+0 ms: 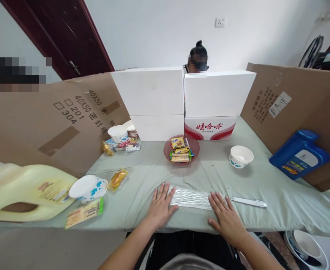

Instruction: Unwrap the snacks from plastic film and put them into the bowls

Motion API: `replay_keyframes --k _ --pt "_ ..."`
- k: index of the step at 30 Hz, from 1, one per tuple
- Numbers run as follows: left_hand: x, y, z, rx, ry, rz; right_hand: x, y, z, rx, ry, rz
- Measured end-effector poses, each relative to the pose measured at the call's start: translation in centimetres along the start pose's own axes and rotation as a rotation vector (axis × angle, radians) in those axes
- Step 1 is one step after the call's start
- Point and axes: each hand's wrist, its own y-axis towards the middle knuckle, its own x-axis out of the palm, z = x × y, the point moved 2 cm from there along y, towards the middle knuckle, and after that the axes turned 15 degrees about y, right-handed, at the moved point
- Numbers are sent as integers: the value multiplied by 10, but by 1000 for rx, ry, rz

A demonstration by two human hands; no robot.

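Note:
Both of my hands lie flat at the front of the cloth-covered table, palms down. A crinkled strip of clear plastic film stretches between them. My left hand rests at the film's left end, fingers spread. My right hand presses on its right end, with the fingers out straight. Just right of those fingertips lies a slim white tool with a long handle; its exact kind is unclear. Beyond the film, a reddish glass bowl holds several packaged snacks.
White boxes and cardboard panels wall the table. Left: a pale yellow jug, a paper bowl, a wrapped bread, a snack packet. Right: another paper bowl, a blue bottle. A person is behind the boxes.

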Motion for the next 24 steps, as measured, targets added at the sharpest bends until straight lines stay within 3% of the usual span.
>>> replay_keyframes --k 2,4,6,10,13,16,19,22,24 --pt "-6 -5 -10 -132 22 34 -6 -17 4 -9 -5 41" --pt "-17 -11 0 -180 2 124 -9 -33 1 -35 5 58" --pt "-28 -16 27 -79 -84 207 -12 -46 -4 -68 20 61" --pt "-38 -21 84 173 -250 236 -29 -59 -13 -120 107 56" --pt "-33 -21 98 196 -277 294 -57 -55 -17 -139 261 20" --pt "-23 -25 95 302 -312 350 -88 -38 -21 -100 473 -3" --pt "-17 -31 88 409 -335 366 -99 -5 -26 14 728 -55" --pt "-16 -34 84 441 -342 346 -79 40 -28 195 803 -146" --pt "-17 -34 84 445 -350 324 -55 69 -27 313 650 -181"
